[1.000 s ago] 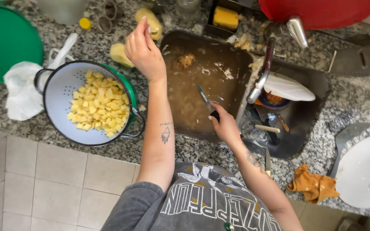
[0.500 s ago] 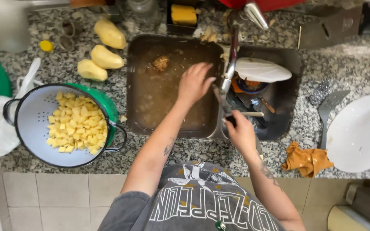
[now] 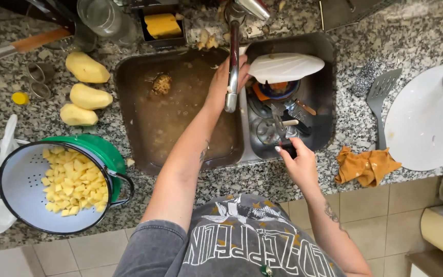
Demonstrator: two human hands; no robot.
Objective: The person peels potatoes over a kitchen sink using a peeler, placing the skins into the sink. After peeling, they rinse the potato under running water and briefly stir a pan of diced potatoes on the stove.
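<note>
Speckled grey-black granite counter [image 3: 334,169]. Upper left: pale yellow potatoes [image 3: 84,97]. Lower left: white colander [image 3: 21,200] w/ yellow cubes, green lid [image 3: 96,146]. Right: orange cloth [image 3: 367,165], white board [image 3: 426,123].

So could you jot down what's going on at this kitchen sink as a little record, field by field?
Left hand: left hand at the metal swivel tap over the double steel sink.
Right hand: right hand grips a dark knife handle at the right basin's edge.
Right basin: white oval plate on stacked dishes.
Left basin: murky brown water.
Counter, left: three peeled whole potatoes; white enamel colander of diced potato.
Counter, right: orange crumpled cloth, grey slotted spatula.
</note>
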